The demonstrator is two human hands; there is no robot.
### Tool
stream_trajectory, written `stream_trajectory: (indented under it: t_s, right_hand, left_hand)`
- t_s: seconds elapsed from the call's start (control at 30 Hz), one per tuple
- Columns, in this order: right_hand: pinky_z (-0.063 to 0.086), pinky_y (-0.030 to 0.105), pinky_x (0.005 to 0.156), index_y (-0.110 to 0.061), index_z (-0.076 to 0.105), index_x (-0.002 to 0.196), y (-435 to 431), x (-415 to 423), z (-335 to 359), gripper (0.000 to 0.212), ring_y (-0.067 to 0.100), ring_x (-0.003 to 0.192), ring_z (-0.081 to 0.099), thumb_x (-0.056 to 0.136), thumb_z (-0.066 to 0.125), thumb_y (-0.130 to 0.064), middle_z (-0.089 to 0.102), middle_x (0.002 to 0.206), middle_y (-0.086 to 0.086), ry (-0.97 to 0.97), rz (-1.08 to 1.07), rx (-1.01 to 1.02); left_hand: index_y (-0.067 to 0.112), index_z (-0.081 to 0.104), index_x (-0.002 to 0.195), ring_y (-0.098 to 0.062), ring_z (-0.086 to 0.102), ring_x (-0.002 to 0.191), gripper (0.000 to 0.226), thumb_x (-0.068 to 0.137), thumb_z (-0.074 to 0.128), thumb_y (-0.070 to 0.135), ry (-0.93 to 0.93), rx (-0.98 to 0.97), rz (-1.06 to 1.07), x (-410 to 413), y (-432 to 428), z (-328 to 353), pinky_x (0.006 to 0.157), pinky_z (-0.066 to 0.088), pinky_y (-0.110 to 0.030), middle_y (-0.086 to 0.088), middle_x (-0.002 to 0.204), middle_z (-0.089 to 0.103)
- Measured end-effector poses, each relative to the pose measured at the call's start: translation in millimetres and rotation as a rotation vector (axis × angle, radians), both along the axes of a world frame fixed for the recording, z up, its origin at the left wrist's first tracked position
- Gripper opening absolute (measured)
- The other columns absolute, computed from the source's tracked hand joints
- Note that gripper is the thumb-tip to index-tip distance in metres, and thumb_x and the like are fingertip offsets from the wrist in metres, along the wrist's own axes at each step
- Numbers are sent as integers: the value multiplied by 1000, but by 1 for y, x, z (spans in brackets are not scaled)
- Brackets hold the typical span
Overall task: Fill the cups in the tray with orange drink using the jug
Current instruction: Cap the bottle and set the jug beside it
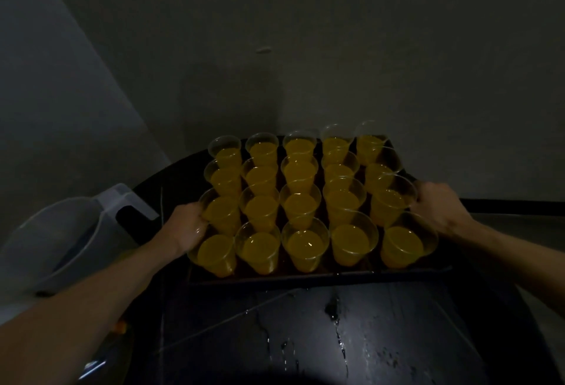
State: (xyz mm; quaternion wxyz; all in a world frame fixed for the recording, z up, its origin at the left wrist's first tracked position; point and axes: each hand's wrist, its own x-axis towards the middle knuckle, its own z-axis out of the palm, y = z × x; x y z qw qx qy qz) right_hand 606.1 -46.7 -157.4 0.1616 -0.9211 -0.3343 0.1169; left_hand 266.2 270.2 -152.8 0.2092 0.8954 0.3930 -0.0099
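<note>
A dark tray (305, 277) holds several clear plastic cups (305, 245) in rows, each with orange drink in it. My left hand (186, 227) grips the tray's left edge, and my right hand (440, 206) grips its right edge. The tray's front edge looks slightly raised above the dark table. A clear plastic jug (61, 241) with a handle stands to the left of the tray, beside my left forearm; it looks nearly empty.
The dark round table (382, 338) has wet spill streaks in front of the tray. A pale wall rises close behind the tray. A small orange thing (120, 327) lies at the table's lower left, under my left forearm. The scene is dim.
</note>
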Motion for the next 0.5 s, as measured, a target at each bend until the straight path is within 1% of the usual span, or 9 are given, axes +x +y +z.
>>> stream_trajectory:
  t_s: [0.03,0.1,0.17,0.27,0.33,0.43,0.5]
  right_hand:
    - [54,39,66,-8,58,80,1,1,-1,21,28,69,62,96,55,-22,66,77,12,-9,1,-5]
    - [54,41,68,-7,58,82,3,2,-2,20,30,71,62,96,55,-21,66,79,14,-24,9,-20]
    - [54,41,67,-6,58,82,4,2,-3,19,30,71,62,95,55,-19,66,79,14,-26,13,-27]
    - [55,42,67,-7,59,82,4,1,-3,19,30,72,62,95,55,-20,66,79,14,-33,9,-21]
    - [56,44,70,-7,59,85,4,2,-4,20,31,75,63,96,54,-24,66,83,15,-43,-1,-30]
    - [53,40,69,-9,57,95,5,1,-5,23,28,77,62,101,49,-30,66,90,14,-1,2,-73]
    - [53,43,77,-9,56,102,5,-1,-1,31,31,85,62,103,44,-38,65,97,15,66,6,-93]
  left_hand:
    - [32,45,68,-22,59,79,42,96,59,4,-6,-4,-6,0,0,1,75,47,-29,2,76,56]
    - [23,49,66,-13,56,68,38,98,55,3,-20,-39,-6,-1,0,0,65,43,-18,5,73,55]
    - [20,50,64,-4,51,64,40,99,53,1,-33,-43,-27,0,-1,0,60,40,-15,7,69,54]
    - [17,51,65,-4,51,64,38,100,51,1,-46,-61,-8,0,-1,1,54,40,-7,5,70,54]
    - [13,54,72,-4,52,66,31,101,51,5,-50,-92,18,-1,-1,1,54,40,-7,4,74,56]
    - [10,60,89,-4,54,73,17,103,52,14,-104,-133,32,-3,1,2,61,41,-13,5,83,58]
    - [9,58,98,-10,55,78,13,105,50,17,-113,-150,52,-5,1,0,65,41,-16,4,87,56]
